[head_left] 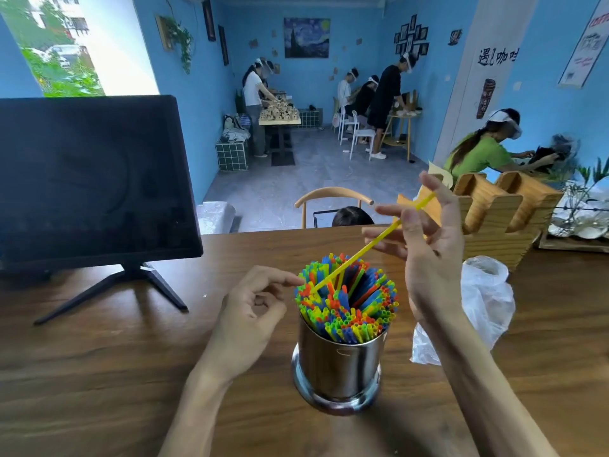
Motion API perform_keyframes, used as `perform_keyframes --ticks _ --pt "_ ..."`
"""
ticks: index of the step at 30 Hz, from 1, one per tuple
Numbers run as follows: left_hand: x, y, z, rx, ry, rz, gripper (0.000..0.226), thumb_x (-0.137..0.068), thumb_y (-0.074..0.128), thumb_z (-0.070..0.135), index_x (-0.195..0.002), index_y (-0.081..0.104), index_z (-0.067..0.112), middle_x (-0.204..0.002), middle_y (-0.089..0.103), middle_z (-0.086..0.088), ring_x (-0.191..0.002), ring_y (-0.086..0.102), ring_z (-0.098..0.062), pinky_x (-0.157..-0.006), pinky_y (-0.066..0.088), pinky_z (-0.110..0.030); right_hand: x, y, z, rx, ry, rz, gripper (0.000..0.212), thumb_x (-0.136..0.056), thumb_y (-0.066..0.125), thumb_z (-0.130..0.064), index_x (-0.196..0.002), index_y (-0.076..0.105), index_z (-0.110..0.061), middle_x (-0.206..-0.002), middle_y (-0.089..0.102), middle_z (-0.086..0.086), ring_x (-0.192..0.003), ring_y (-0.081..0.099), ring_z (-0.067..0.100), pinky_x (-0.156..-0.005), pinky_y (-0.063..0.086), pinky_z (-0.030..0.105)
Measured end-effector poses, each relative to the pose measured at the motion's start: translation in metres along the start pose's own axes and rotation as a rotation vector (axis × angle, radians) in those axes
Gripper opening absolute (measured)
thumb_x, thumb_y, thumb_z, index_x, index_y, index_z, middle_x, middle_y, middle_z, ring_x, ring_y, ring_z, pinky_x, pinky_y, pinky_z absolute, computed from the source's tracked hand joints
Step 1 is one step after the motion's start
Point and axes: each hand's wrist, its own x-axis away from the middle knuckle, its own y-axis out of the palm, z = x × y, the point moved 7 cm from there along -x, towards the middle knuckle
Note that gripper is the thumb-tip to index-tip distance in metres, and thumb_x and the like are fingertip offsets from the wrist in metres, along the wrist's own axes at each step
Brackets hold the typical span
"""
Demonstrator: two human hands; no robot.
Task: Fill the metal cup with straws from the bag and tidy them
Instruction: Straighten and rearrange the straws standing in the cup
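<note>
A shiny metal cup (339,367) stands on the wooden table (99,374), packed with many upright coloured straws (349,305). My right hand (425,249) is raised above and to the right of the cup and pinches one yellow straw (369,247), which slants down with its lower end among the others at the cup's left side. My left hand (253,308) sits just left of the cup with loosely curled fingers, its fingertips touching the straw tips at the rim. A crumpled clear plastic bag (484,301) lies on the table behind my right forearm.
A dark monitor (92,179) on a stand occupies the table's left. A wooden holder (501,209) stands at the back right, with dishes beyond it. Past the table's far edge are a chair (333,196), a seated person's head, and several people at work.
</note>
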Motion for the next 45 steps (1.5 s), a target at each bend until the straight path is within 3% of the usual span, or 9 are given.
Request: perform_keyframes --ticks 5,9,16,19,24,29,34,40,45 --pt "0.004 0.0 0.0 -0.1 0.039 -0.06 0.039 -0.079 0.07 0.015 -0.108 0.074 0.042 -0.107 0.068 0.01 -0.095 0.063 -0.022 -0.079 0.054 -0.026 -0.005 -0.021 -0.012 0.002 -0.157 0.142 0.033 -0.11 0.043 -0.018 -0.142 0.037 -0.022 -0.098 0.075 0.008 -0.07 0.075 0.028 -0.067 0.059 0.034" --pt "0.003 -0.002 -0.001 -0.112 0.051 -0.029 0.041 -0.085 0.081 0.01 -0.106 0.076 0.045 -0.105 0.071 0.012 -0.094 0.065 -0.02 -0.074 0.054 -0.023 0.0 -0.025 -0.015 0.138 -0.255 0.147 0.027 -0.111 0.044 -0.018 -0.135 0.042 -0.028 -0.089 0.069 0.007 -0.066 0.071 0.027 -0.073 0.058 0.05" --pt "0.0 -0.006 0.004 -0.098 0.097 0.077 0.033 -0.078 0.087 0.022 -0.096 0.08 0.048 -0.1 0.072 0.011 -0.092 0.066 -0.019 -0.065 0.05 -0.02 0.021 0.002 0.017 0.478 -0.103 -0.197 0.037 -0.103 0.054 -0.03 -0.137 0.043 -0.039 -0.084 0.069 -0.004 -0.076 0.07 0.014 -0.069 0.056 0.031" --pt "-0.004 -0.013 0.012 -0.035 0.116 0.112 0.022 -0.076 0.083 0.035 -0.095 0.081 0.044 -0.1 0.074 0.013 -0.097 0.069 -0.013 -0.069 0.05 -0.017 0.03 0.014 0.026 0.687 -0.065 -0.378 0.023 -0.098 0.062 -0.033 -0.121 0.063 -0.034 -0.094 0.071 -0.016 -0.089 0.067 0.003 -0.074 0.052 0.017" --pt "-0.023 -0.032 0.04 0.341 0.132 0.252 0.025 -0.082 0.078 0.014 -0.098 0.082 0.034 -0.094 0.08 0.003 -0.084 0.074 -0.01 -0.075 0.056 -0.019 0.03 0.023 0.028 0.811 0.026 -0.58 0.015 -0.096 0.067 -0.028 -0.106 0.079 -0.028 -0.103 0.07 -0.021 -0.104 0.059 -0.001 -0.089 0.048 0.024" --pt "-0.044 -0.057 0.081 0.63 0.24 0.444 0.017 -0.09 0.075 0.014 -0.102 0.078 0.026 -0.093 0.078 0.001 -0.08 0.071 -0.011 -0.069 0.056 -0.022 0.026 0.032 0.016 0.584 0.1 -0.6 0.03 -0.104 0.055 -0.037 -0.131 0.066 -0.037 -0.118 0.071 -0.023 -0.117 0.059 -0.008 -0.098 0.047 0.017" --pt "-0.054 -0.063 0.098 0.71 0.269 0.523 0.018 -0.095 0.066 0.012 -0.11 0.067 0.021 -0.094 0.077 0.005 -0.08 0.069 -0.011 -0.067 0.053 -0.021 0.026 0.043 0.008 0.323 0.135 -0.616 0.035 -0.107 0.048 -0.037 -0.14 0.058 -0.032 -0.113 0.076 -0.014 -0.119 0.065 0.003 -0.103 0.047 0.025" --pt "-0.049 -0.049 0.07 0.75 0.172 0.505 0.014 -0.088 0.074 0.013 -0.099 0.07 0.021 -0.095 0.078 -0.001 -0.082 0.072 -0.015 -0.074 0.057 -0.025 0.008 0.021 -0.005 -0.056 0.163 -0.393 0.015 -0.093 0.066 -0.022 -0.101 0.079 -0.023 -0.08 0.074 0.01 -0.07 0.069 0.017 -0.062 0.052 0.022" --pt "-0.042 -0.024 0.033 0.408 -0.031 0.236 0.02 -0.064 0.085 0.03 -0.084 0.081 0.029 -0.087 0.079 0.003 -0.083 0.072 -0.007 -0.077 0.056 -0.02 -0.015 -0.015 -0.011 -0.318 0.262 -0.085 0.016 -0.07 0.078 -0.035 -0.079 0.081 -0.022 -0.071 0.073 0.001 -0.067 0.072 0.012 -0.06 0.056 0.018"
